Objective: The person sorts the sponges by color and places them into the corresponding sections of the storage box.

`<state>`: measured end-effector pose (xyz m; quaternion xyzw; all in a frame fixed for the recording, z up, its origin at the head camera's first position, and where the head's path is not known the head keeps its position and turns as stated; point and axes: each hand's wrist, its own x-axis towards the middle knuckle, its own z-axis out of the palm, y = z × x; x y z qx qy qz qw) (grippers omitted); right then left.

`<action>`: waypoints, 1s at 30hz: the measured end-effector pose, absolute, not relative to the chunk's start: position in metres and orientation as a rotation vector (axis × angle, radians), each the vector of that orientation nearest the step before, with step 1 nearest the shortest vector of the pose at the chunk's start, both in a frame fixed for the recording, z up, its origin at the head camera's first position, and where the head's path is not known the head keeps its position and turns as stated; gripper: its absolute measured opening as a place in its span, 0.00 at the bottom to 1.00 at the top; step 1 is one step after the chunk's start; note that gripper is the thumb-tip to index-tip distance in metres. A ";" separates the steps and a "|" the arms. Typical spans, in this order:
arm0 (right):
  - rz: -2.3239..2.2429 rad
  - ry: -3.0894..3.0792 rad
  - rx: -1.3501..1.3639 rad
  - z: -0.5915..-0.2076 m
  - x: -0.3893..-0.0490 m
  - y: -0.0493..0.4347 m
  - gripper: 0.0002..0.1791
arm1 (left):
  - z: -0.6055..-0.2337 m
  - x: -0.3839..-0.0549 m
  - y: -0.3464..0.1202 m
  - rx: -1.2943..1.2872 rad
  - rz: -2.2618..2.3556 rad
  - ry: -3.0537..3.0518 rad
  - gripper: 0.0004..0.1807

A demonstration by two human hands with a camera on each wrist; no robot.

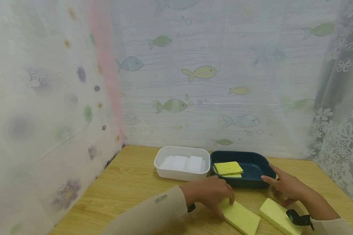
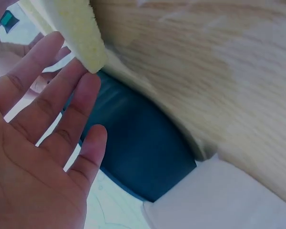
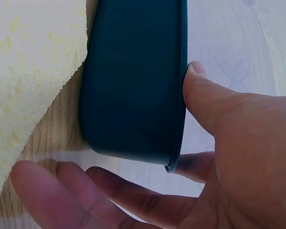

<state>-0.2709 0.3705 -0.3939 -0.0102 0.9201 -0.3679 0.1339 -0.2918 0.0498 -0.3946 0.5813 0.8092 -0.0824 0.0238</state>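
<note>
My left hand [image 1: 213, 194] pinches the far left end of a yellow sponge [image 1: 243, 218] in front of the containers. In the left wrist view its fingertips meet the end of that sponge [image 2: 81, 36], with the thumb hidden. My right hand [image 1: 291, 186] grips the right front corner of a dark blue container [image 1: 238, 183]. The right wrist view has the thumb on the rim of that container [image 3: 133, 90], while the other fingers spread below. Two yellow sponges [image 1: 228, 167] lie stacked inside at its left end.
A white container [image 1: 180, 176] holding several white blocks [image 1: 180, 162] stands against the blue one's left side. Another yellow sponge [image 1: 277, 213] lies on the wooden table [image 1: 129, 189] below my right hand. Curtains with fish [image 1: 204, 72] and flowers hang behind and beside the table.
</note>
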 end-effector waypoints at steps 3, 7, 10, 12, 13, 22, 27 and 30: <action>-1.055 2.675 -0.035 -0.393 -0.271 0.370 0.59 | -0.392 -0.293 0.047 1.805 -0.222 2.526 0.30; -1.049 2.678 -0.037 -0.393 -0.272 0.371 0.60 | -0.387 -0.294 0.043 1.794 -0.181 2.552 0.31; -1.057 2.667 -0.030 -0.394 -0.273 0.372 0.60 | -0.386 -0.295 0.041 1.806 -0.166 2.567 0.32; -1.061 2.663 -0.024 -0.395 -0.273 0.372 0.60 | -0.386 -0.297 0.041 1.825 -0.161 2.583 0.34; -1.063 2.663 -0.023 -0.395 -0.273 0.372 0.60 | -0.385 -0.298 0.041 1.837 -0.160 2.593 0.35; -1.043 2.680 -0.024 -0.395 -0.272 0.370 0.61 | -0.377 -0.310 0.038 1.949 -0.089 2.700 0.38; -1.035 2.683 -0.022 -0.394 -0.271 0.370 0.61 | -0.372 -0.317 0.037 1.892 -0.041 2.766 0.39; -1.029 2.688 -0.025 -0.393 -0.270 0.369 0.61 | -0.371 -0.322 0.036 1.842 0.010 2.808 0.40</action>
